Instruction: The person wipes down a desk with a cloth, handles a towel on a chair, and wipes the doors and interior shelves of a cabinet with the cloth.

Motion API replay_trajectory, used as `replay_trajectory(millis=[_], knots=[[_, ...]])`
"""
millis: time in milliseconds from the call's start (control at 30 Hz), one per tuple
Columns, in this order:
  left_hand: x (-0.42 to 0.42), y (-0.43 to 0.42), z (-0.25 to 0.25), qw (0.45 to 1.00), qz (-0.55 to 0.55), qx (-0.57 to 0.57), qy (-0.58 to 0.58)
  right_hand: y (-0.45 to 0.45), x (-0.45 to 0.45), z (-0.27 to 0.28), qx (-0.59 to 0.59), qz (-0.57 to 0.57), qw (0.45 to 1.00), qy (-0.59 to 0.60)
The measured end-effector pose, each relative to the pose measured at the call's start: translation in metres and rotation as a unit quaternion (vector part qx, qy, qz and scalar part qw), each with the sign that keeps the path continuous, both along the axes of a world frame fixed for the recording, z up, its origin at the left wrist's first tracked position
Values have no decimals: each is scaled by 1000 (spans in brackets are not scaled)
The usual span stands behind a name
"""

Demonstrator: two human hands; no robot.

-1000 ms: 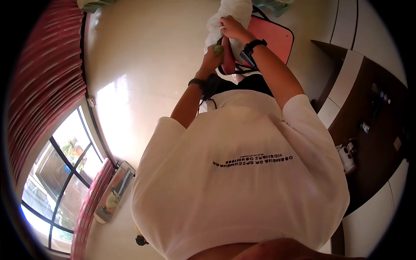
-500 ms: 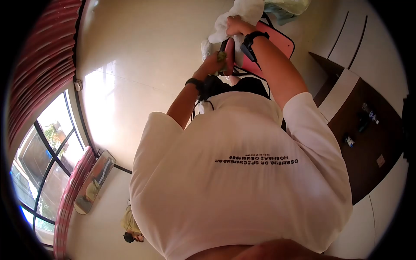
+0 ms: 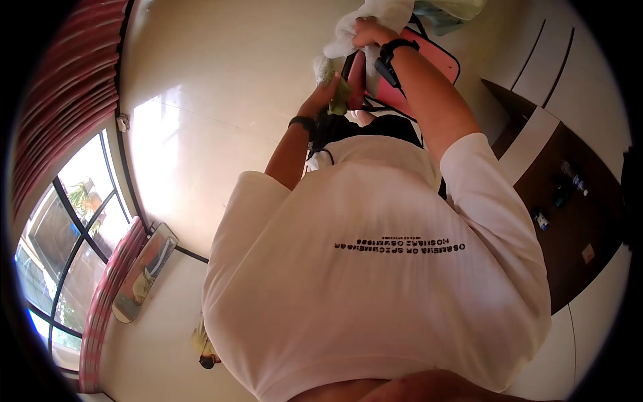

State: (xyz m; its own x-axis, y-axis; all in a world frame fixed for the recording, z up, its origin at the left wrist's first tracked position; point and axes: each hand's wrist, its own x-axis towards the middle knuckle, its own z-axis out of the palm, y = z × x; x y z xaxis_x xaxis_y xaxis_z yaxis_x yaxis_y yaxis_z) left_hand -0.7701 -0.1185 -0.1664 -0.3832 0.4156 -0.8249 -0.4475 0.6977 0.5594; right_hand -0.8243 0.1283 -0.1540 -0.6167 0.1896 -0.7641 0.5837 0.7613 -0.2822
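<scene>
Green cloth (image 3: 341,98) at upper centre now spreads wider from left hand (image 3: 320,96), closed on it, while right hand (image 3: 370,32) (fingers bent) is gripping white cloth (image 3: 343,41).

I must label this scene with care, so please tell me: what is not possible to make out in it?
- White item: head view, cut off by the top edge.
- Left hand: head view, some fingers hidden by the green item.
- Smallest line of the shirt print: head view, too small.
- Other person: head view, mostly hidden by the white shirt.
- Object on the brown surface: head view, too small.
</scene>
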Motion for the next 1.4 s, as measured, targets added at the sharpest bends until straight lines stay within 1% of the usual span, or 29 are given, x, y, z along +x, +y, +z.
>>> replay_trajectory(millis=[33,67,100,133,167,233,267,333,467,533,567,633,667,733,833,900,967,1033,1067,1100,1133,1233,1267,1333,1367,1400], knots=[[0,-3,-2,1000,-2,-1,4,-1,-1,5,-1,-2,1000,4],[3,-8,-4,999,-22,41,-3,-3,1,11,5,-5,1000,4],[5,-9,-3,995,-43,84,-12,-2,3,5,11,-8,1000,3],[4,-6,-3,990,-39,136,6,-1,3,-1,12,-12,1000,5],[2,-2,-4,990,-42,137,6,0,2,-7,13,5,1000,14],[-5,10,2,991,-68,94,65,0,2,2,16,22,999,23],[-9,17,4,991,-68,95,65,2,4,7,2,11,1000,15],[-16,28,11,990,-6,115,82,2,6,21,-12,3,1000,4],[-27,36,18,987,-28,140,80,-1,6,26,-14,2,1000,9],[-28,27,21,972,68,217,-54,0,5,25,-10,3,1000,5],[-30,22,23,972,68,218,-54,0,5,25,-9,5,1000,10],[-26,6,16,982,-26,172,-70,1,5,26,-10,7,1000,14],[-20,2,13,982,-26,171,-70,2,6,27,-13,16,1000,15],[-12,-2,11,988,-67,128,-51,2,6,26,-15,24,999,18],[-14,0,10,987,-91,127,-29,4,11,16,-23,-1,999,34],[-19,7,13,988,-91,124,-25,5,12,10,-23,-25,997,71],[-27,13,20,989,-89,119,-19,5,14,4,-28,-26,996,78],[-35,19,20,989,-104,104,-31,6,12,16,-32,-28,995,85],[-39,22,20,988,-105,107,-30,6,11,21,-40,-14,997,59],[-42,25,18,985,-109,134,0,6,11,25,-49,0,998,32],[-44,27,16,980,-112,161,30,5,12,28,-47,0,998,31],[-48,36,3,978,-128,157,47,5,12,29,-44,-3,998,34],[-45,35,-1,978,-128,159,46,5,13,28,-48,-12,998,43],[-39,32,-1,975,-90,185,82,5,16,20,-49,-23,997,53],[-37,28,-1,974,-91,188,83,5,19,16,-54,-30,995,74],[-36,24,2,972,-117,190,74,5,20,19,-57,-38,993,94]])
